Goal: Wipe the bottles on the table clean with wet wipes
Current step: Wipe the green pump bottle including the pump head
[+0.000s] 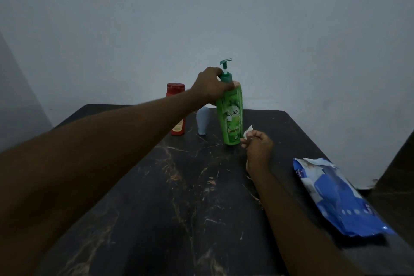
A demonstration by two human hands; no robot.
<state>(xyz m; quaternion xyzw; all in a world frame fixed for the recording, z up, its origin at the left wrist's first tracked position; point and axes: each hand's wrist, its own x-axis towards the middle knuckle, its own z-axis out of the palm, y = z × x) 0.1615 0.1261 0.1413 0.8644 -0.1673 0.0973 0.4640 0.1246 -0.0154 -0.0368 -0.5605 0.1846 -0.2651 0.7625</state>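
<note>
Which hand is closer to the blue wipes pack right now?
Right. The right hand, pinching a wipe at the base of the green bottle, sits left of the blue wipes pack. The left hand grips that bottle's neck, farther back and left.

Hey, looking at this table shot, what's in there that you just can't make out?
Head view only:
Red bottle: the left forearm crosses its middle; label unreadable.
Pale blue bottle: small and dim; no label detail shows.
Wet wipe: mostly bunched inside the right grip.
Wipes pack: blurred, print illegible.
Green bottle: back faces away.
</note>
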